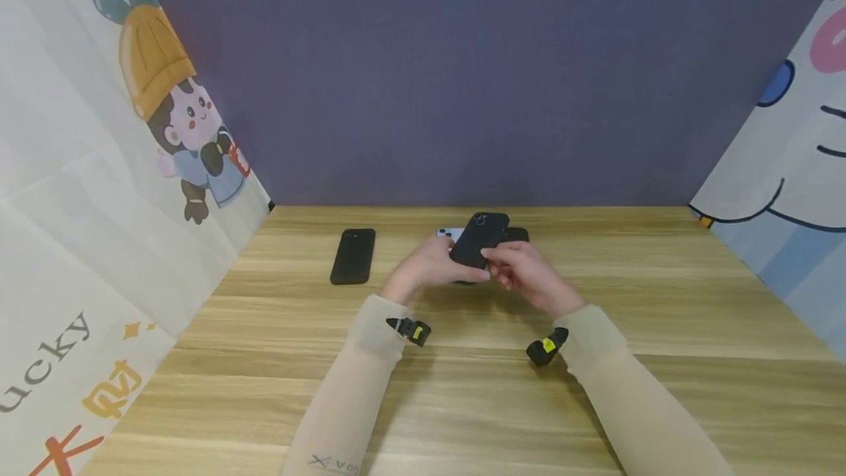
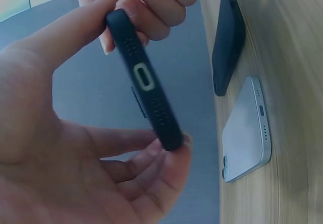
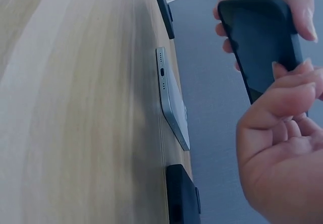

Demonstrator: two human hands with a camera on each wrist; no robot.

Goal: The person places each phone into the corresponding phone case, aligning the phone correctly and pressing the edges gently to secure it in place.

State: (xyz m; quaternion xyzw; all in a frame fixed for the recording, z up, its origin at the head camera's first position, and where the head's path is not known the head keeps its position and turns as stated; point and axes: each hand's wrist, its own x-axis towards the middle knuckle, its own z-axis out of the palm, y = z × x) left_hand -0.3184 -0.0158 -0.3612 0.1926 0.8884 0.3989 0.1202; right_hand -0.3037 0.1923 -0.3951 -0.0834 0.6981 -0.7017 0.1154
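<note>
A phone in a black case (image 1: 481, 237) is held up at the middle of the table, its camera side showing in the head view. My left hand (image 1: 432, 263) grips it between thumb and fingers across its width. The thumb and fingertips of my right hand (image 1: 529, 275) pinch its edge near the lower corner. In the right wrist view the dark, glossy front (image 3: 260, 45) shows. The left wrist view gives the case's bottom end (image 2: 144, 77) with a port opening. Behind the hands a white phone (image 2: 247, 133) lies on the table, partly hidden in the head view.
Right of the white phone lies another black phone or case (image 1: 517, 235). A further black one (image 1: 353, 255) lies apart at the left. The wooden table (image 1: 463, 402) meets a dark blue panel (image 1: 463, 79) at the back; printed cloths (image 1: 59, 167) hang at both sides.
</note>
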